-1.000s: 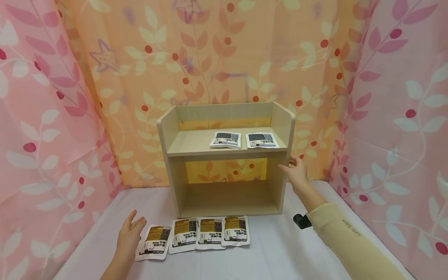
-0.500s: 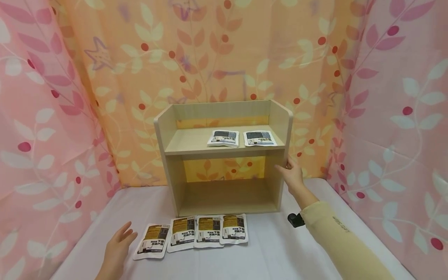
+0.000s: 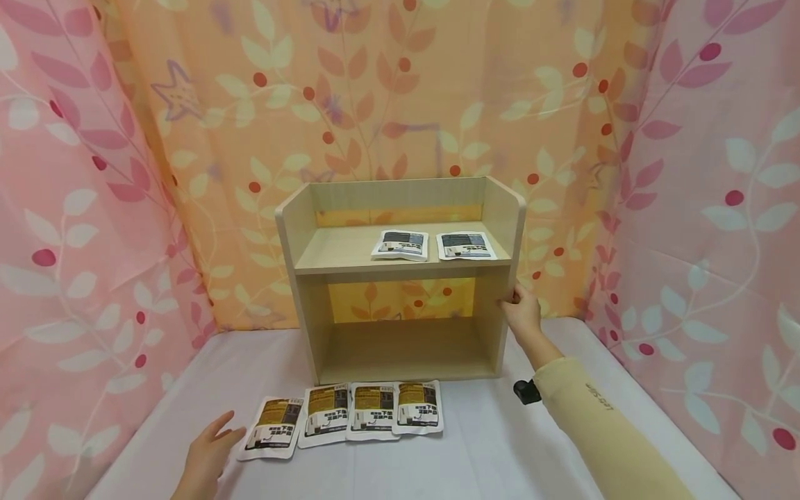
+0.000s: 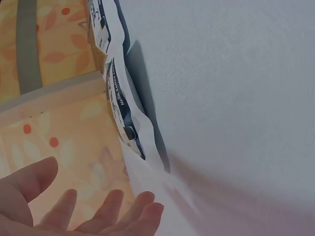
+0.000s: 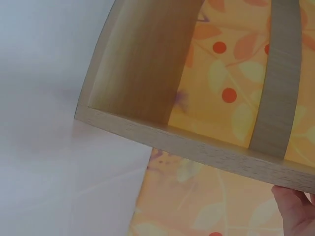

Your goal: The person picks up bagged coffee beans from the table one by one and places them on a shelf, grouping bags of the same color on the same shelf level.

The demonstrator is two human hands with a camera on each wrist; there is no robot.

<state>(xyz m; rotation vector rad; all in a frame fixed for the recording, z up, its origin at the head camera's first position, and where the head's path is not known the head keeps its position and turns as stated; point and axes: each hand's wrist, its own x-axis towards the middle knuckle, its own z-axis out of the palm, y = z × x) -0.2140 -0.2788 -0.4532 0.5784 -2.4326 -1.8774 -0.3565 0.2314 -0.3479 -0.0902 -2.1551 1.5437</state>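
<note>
My left hand (image 3: pixel 209 451) hovers at the front left with its fingers spread. It holds nothing and is nearest to the leftmost brown-and-white pouch (image 3: pixel 273 427). Beside that pouch lie three more of the same kind, partly overlapping, such as the rightmost pouch (image 3: pixel 419 408). At the right side panel of a small wooden shelf (image 3: pixel 403 271), my right hand (image 3: pixel 525 312) touches the panel's edge. In the right wrist view a fingertip (image 5: pixel 283 192) meets the panel from outside, and the other fingers are mostly hidden. Two blue-and-white pouches, a left one (image 3: pixel 401 246) and a right one (image 3: pixel 466 246), lie on the upper board.
The shelf stands on a white-covered table (image 3: pixel 475 451). A small black object (image 3: pixel 527 392) shows beside my right sleeve (image 3: pixel 600 423). An orange patterned curtain (image 3: pixel 387 90) hangs behind, with pink curtains (image 3: pixel 706 243) at both sides.
My left hand has drawn slightly left and down, away from the pouches. My right thumb has come closer to the fingers at the shelf's side. Shelf and pouches keep their places.
</note>
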